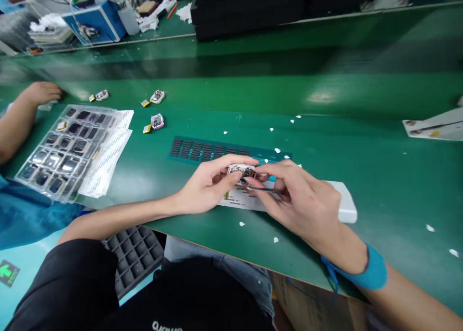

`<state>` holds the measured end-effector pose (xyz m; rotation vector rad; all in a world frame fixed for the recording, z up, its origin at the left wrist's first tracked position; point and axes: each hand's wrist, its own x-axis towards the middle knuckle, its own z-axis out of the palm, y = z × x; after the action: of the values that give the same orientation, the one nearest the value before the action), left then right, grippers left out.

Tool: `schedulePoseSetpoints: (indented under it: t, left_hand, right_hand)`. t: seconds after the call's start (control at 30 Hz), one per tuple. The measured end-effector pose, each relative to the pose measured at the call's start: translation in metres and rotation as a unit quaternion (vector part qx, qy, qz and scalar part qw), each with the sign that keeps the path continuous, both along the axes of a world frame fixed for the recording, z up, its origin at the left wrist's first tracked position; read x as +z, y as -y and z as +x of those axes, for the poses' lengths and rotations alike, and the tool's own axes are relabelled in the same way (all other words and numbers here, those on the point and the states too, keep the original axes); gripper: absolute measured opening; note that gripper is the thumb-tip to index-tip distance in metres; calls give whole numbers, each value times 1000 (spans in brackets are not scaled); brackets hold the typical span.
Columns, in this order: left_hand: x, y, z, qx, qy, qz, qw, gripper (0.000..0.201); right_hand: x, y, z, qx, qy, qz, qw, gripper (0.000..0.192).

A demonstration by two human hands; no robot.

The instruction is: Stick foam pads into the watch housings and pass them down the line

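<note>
on the green bench (361, 143) a clear tray (61, 150) holds small dark modules in its pockets. over a white block (343, 203), my left hand (206, 186) pinches a small device (241, 171) in its fingertips. my right hand (296, 196) grips thin tweezers (264, 189), tips touching that device.

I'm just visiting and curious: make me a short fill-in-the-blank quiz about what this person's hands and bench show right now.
1. The left hand pinches a small module while the right hand grips slim metal ____.
2. The right wrist wears a ____ wrist strap.
3. The clear compartment tray lies to the person's ____.
4. The bench mat is ____.

Missing words: tweezers; blue; left; green
</note>
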<state>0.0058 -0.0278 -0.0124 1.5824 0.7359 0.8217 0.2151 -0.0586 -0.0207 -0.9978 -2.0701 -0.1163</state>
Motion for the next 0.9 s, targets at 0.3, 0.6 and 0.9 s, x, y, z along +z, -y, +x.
schedulePoseSetpoints:
  t: [0.3, 0.6, 0.9]
  left_hand:
    - [1, 12, 2, 46, -53, 64, 995, 29]
    - [4, 9, 4, 68, 2, -66, 995, 14]
    - [6, 7, 3, 79, 55, -77, 992, 15]
  right_hand:
    - [3, 10, 4, -9, 87, -3, 996, 32]
    - [20, 0, 8, 39, -33, -102, 993, 20]
    - [17, 6, 6, 48, -24, -82, 995, 21]
